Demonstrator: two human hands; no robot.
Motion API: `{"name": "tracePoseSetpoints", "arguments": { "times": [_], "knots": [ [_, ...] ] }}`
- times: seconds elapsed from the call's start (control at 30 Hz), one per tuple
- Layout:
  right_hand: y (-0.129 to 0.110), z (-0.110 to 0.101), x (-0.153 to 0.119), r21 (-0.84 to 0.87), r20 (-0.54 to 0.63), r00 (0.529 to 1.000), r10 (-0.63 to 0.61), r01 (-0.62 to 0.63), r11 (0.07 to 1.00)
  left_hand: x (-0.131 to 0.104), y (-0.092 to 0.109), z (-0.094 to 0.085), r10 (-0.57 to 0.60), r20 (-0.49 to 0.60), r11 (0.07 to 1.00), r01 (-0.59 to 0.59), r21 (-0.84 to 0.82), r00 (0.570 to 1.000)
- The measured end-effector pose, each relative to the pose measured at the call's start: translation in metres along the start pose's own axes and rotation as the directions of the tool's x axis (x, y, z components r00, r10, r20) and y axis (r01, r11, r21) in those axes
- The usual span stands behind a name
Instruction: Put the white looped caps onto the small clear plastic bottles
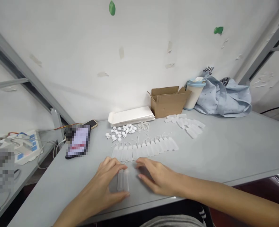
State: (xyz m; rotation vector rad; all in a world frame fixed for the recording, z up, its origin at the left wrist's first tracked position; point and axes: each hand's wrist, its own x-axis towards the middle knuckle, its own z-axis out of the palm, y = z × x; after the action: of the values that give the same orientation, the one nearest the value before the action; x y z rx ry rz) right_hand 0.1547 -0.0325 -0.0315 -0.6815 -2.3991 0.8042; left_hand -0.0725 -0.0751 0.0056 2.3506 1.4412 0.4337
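Observation:
Two translucent white plastic tubes (pixel 122 181) lie side by side near the table's front edge. My left hand (pixel 106 184) brackets them, fingertips at their far end and thumb at their near end, so they sit in its grip. To their right, my right hand (pixel 157 176) is open, thumb and fingers apart, with nothing visible between them. Just beyond both hands runs a row of similar tubes (pixel 146 148) with thin white cords at their tops. Behind that row are small white caps (pixel 124 130) and a heap of loose white cords (pixel 143 126).
More translucent pieces (pixel 189 126) lie at the right. Along the wall stand a white flat box (pixel 132 116), an open cardboard box (pixel 169 104), a lidded cup (pixel 195 93) and a light blue cloth bag (pixel 222 97). A phone (pixel 92 123) and a power strip (pixel 27 148) are at the left.

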Motion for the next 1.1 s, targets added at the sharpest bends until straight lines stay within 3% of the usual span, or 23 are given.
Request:
{"name": "tracePoseSetpoints", "arguments": {
  "times": [0.2,0.47,1.1],
  "knots": [
    [0.0010,-0.0002,0.0012,0.032,0.033,0.999,0.028,-0.029,0.999,-0.0015,-0.0017,-0.0042,-0.016,0.104,0.999,0.020,-0.037,0.994],
    [0.0023,-0.0017,0.0019,0.072,0.013,0.999,0.036,-0.037,0.997,0.0006,-0.0050,-0.0015,0.023,0.038,1.000,-0.023,0.014,0.999],
    [0.0080,-0.0049,0.0048,0.121,-0.018,0.999,0.047,-0.044,0.992,0.0031,-0.0088,-0.0021,0.044,0.031,0.995,-0.046,0.083,0.999]
  ]
}}
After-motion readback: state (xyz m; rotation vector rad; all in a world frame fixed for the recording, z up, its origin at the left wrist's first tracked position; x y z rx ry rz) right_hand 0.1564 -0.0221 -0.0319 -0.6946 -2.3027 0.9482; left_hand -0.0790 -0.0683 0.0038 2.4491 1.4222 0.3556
